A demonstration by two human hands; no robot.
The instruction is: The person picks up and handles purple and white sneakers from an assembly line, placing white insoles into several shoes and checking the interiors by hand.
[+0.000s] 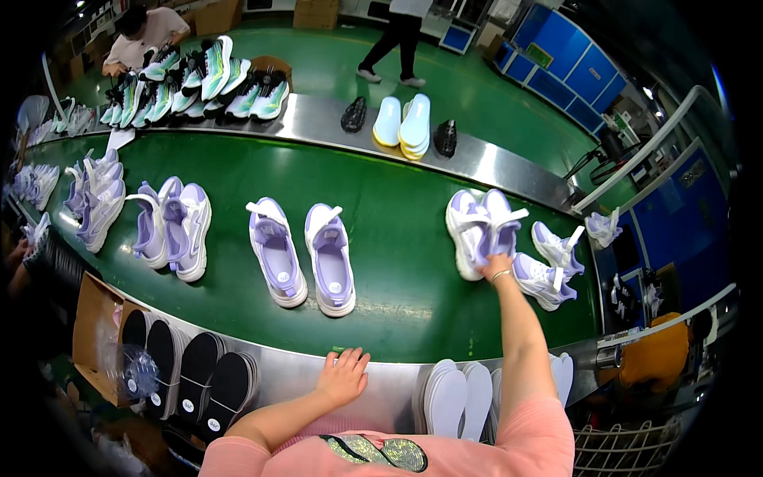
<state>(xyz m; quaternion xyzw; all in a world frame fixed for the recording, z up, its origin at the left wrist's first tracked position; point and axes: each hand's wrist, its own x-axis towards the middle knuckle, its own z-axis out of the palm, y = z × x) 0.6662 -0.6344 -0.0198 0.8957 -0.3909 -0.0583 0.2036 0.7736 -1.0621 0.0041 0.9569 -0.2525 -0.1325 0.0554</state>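
My right hand [496, 266] reaches out over the green conveyor belt [405, 262], its fingers closed at the heel of a white-and-lilac sneaker [502, 219]. Against that shoe's left side leans its mate, a second sneaker [465, 230]. Two more sneakers [544, 278] lie tilted just right of my wrist. My left hand [343, 378] rests with fingers spread on the metal edge [294, 366] of the line, holding nothing. In front of it, apart from each other, stand a left sneaker [276, 254] and a right sneaker [330, 258], heels toward me.
More lilac sneakers [171, 226] stand at the left. Bundled black insoles [203, 374] and pale insoles [445, 397] line the near edge. Across the belt, a metal shelf [318, 119] bears green-and-white shoes [214, 71] and light-blue insoles [413, 123]. A co-worker [151, 36] is at far left.
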